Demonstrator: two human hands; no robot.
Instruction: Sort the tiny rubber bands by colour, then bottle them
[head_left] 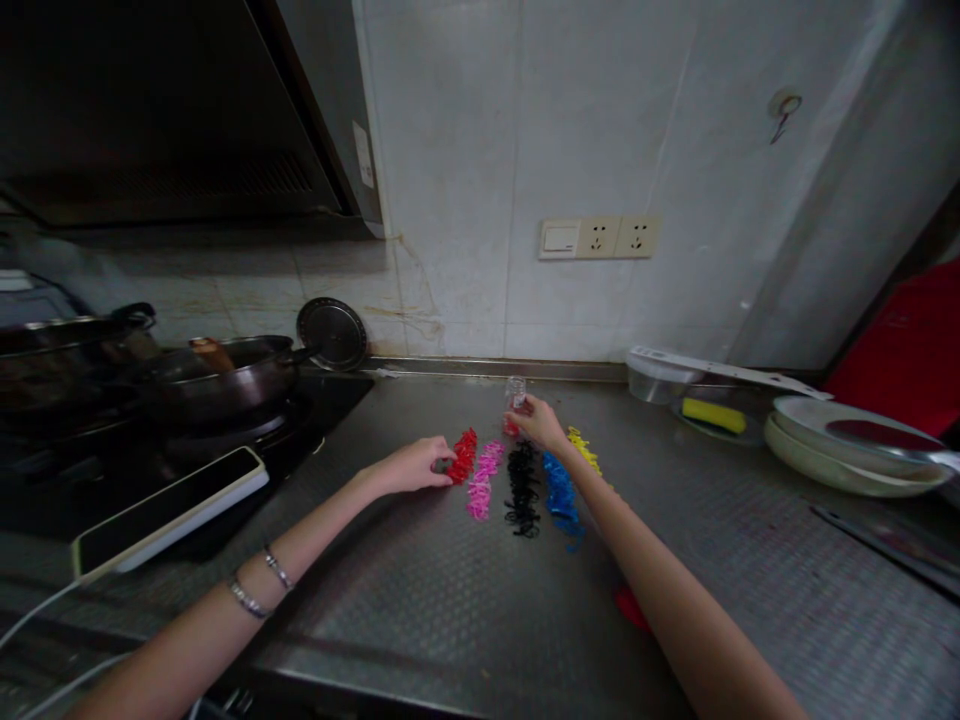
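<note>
My left hand [420,465] is at the left edge of the red pile [463,456], thumb and forefinger curled at it; whether a piece lies between the fingertips is too small to tell. My right hand [541,423] grips a small clear container [515,393] with something red near its bottom, above the black pile [523,490]. Beside the red pile lies a pink pile [484,482]. A blue pile [561,495] and a yellow pile [585,450], partly hidden by my right forearm, lie to the right of the black one.
On the metal counter [420,620], a red object [632,607] lies by my right forearm. Bowls [847,460], a yellow sponge [714,415] and a knife [885,550] are at right. A pan [225,385] and a white-edged device [171,512] are at left.
</note>
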